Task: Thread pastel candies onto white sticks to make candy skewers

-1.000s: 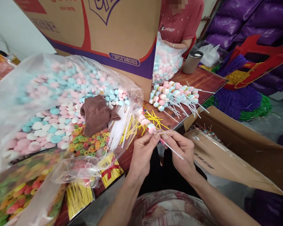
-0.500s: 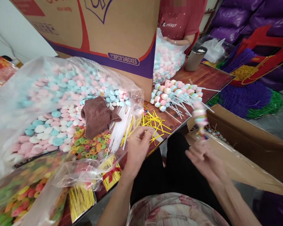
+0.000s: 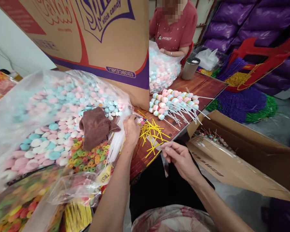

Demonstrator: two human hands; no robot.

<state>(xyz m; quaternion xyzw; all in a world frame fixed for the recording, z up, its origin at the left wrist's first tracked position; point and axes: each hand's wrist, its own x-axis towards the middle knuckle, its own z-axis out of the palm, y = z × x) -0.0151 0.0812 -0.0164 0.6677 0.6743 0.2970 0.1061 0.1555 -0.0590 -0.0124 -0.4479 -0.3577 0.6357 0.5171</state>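
Note:
My left hand [image 3: 131, 129] reaches over the table beside the white sticks [image 3: 116, 141], next to a small colourful printed piece [image 3: 142, 120]; its fingertips are partly hidden. At the table's front edge, my right hand [image 3: 175, 154] has thumb and fingers pinched on a clear plastic strip [image 3: 164, 165], which hangs over my lap. Yellow twist ties [image 3: 153, 132] lie scattered between my hands. A brown cloth [image 3: 94, 129] rests by the ring candies [image 3: 87, 156] and the pastel candies [image 3: 48, 138]. Candy skewers [image 3: 174, 101] are piled beyond the ties.
A large printed carton [image 3: 106, 48] stands at the back. Behind the table, a person in a red shirt [image 3: 175, 35] handles a candy bag [image 3: 163, 69]. A grey tumbler [image 3: 190, 68] stands nearby. An open carton [image 3: 241, 167] with skewers is at the right.
My right hand has moved left from the open carton to the table edge; the skewer by it is gone, and it now pinches clear plastic. My left hand has moved up and left.

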